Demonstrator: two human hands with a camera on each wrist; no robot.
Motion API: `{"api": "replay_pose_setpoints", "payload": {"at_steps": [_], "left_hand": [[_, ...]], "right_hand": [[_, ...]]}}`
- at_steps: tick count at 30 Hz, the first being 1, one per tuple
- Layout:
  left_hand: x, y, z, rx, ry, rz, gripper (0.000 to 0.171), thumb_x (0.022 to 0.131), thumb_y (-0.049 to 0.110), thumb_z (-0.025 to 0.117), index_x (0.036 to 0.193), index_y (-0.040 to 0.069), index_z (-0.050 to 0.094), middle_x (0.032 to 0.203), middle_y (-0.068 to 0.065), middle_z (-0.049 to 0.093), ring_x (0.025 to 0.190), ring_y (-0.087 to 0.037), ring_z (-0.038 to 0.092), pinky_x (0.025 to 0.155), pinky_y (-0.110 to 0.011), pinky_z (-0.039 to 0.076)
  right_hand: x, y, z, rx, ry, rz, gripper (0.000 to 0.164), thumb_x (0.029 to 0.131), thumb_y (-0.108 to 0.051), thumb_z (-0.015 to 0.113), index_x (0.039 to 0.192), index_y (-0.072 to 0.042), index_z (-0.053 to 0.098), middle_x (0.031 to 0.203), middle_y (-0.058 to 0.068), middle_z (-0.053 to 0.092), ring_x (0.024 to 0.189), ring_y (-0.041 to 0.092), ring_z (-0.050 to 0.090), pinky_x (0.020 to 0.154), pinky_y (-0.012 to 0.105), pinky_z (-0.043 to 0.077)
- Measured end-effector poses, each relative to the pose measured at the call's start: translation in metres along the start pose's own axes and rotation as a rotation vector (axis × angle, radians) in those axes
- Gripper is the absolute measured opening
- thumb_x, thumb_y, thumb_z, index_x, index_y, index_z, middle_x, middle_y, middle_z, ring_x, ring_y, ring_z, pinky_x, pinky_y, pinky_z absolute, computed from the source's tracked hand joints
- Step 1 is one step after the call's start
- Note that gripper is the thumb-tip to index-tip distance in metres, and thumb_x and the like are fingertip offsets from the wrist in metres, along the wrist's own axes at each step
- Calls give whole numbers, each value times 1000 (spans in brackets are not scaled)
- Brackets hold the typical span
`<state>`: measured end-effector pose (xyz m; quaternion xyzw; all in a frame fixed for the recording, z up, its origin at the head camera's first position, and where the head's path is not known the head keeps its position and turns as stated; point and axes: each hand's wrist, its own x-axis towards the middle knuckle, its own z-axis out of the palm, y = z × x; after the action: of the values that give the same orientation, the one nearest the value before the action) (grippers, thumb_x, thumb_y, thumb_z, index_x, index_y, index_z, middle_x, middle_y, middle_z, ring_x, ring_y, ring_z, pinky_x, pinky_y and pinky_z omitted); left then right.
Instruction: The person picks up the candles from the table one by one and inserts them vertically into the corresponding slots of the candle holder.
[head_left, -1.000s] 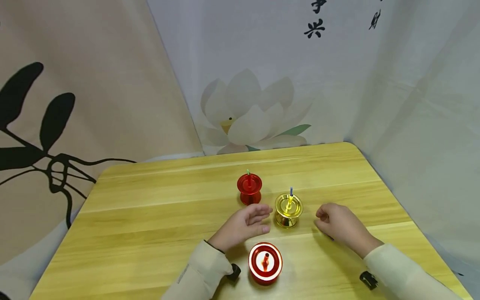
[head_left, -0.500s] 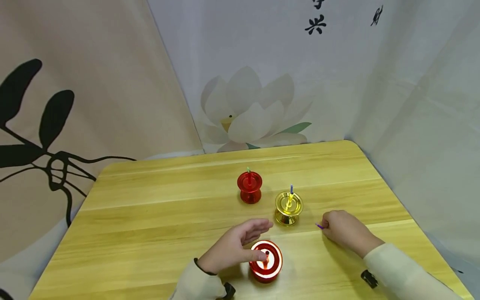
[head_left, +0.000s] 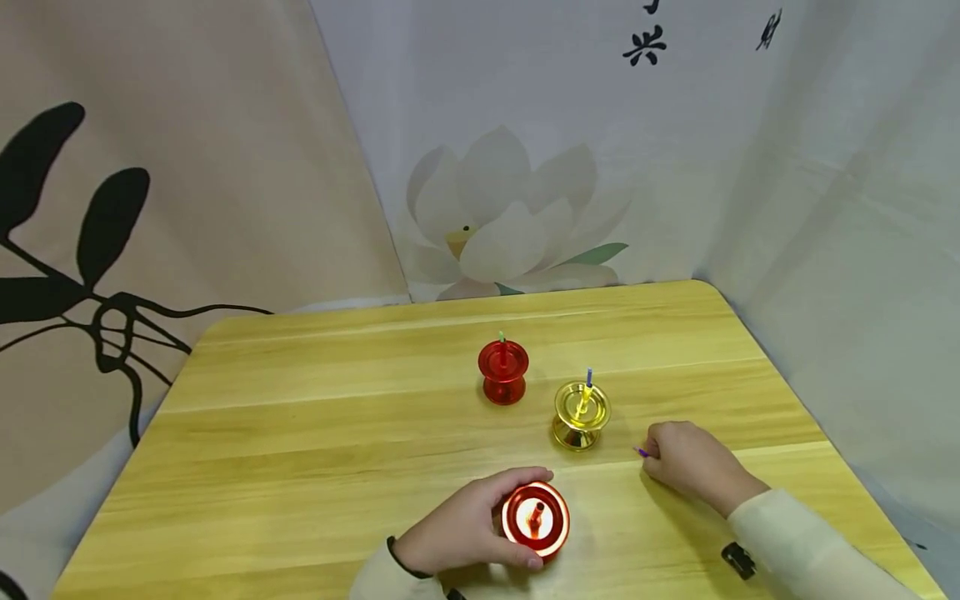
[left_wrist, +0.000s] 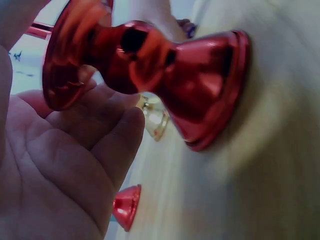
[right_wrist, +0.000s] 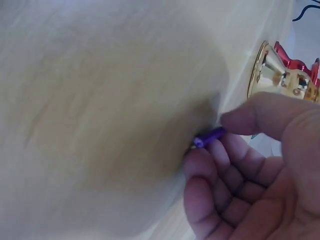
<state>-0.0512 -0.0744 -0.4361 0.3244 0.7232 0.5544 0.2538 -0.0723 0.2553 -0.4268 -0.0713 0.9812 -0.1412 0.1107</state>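
In the head view my left hand (head_left: 465, 523) curves round the near red candle holder (head_left: 551, 542), its thumb on the near side and fingers on the far side. The left wrist view shows this shiny, waisted holder (left_wrist: 200, 85) from the side. To the right, my right hand (head_left: 693, 467) pinches a short, thin purple candle (right_wrist: 211, 136) between thumb and fingers, close over the tabletop. A gold candle holder (head_left: 576, 433) with a blue candle (head_left: 589, 378) stands between and beyond the hands. Behind it is another red holder (head_left: 504, 388) with a green-tipped candle (head_left: 502, 337).
The wooden table (head_left: 300, 467) has rounded far corners. Printed cloth hangings (head_left: 525, 125) rise behind it and along its sides. The gold holder stands a short way left of the right hand.
My left hand has come back from beside the gold holder and closed round the near red holder. The right hand has shifted slightly, and the purple candle now shows past its fingertips.
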Motion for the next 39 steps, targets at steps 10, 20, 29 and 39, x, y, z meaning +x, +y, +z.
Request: {"api": "replay_pose_setpoints", "payload": {"at_steps": [10, 20, 29, 39], "left_hand": [[0, -5, -2, 56, -26, -11, 84, 80, 31, 87, 151, 16, 45, 136, 7, 59, 120, -8, 56, 96, -23, 50], [1, -4, -2, 93, -29, -14, 85, 80, 33, 87, 151, 15, 45, 129, 7, 62, 114, -5, 58, 93, -22, 51], [1, 1, -6, 86, -41, -58, 85, 80, 33, 87, 152, 17, 44, 130, 9, 61, 116, -7, 59, 94, -22, 51], [2, 1, -6, 87, -51, -52, 86, 81, 34, 86, 152, 15, 43, 131, 9, 60, 117, -7, 58, 95, -22, 50]], "right_hand": [[-2, -2, 3, 124, 61, 28, 8, 88, -17, 68, 84, -11, 64, 70, -6, 58, 60, 11, 48, 55, 29, 42], [-8, -8, 6, 208, 161, 25, 10, 85, -13, 70, 80, -14, 61, 70, -8, 60, 62, 8, 51, 58, 26, 45], [-16, -24, 2, 306, 206, 10, 7, 85, -10, 69, 83, -13, 63, 74, -7, 63, 67, 6, 57, 59, 23, 48], [-25, -47, 3, 421, 274, -62, 9, 83, -5, 69, 82, -12, 64, 72, -10, 62, 66, 2, 58, 59, 22, 52]]}}
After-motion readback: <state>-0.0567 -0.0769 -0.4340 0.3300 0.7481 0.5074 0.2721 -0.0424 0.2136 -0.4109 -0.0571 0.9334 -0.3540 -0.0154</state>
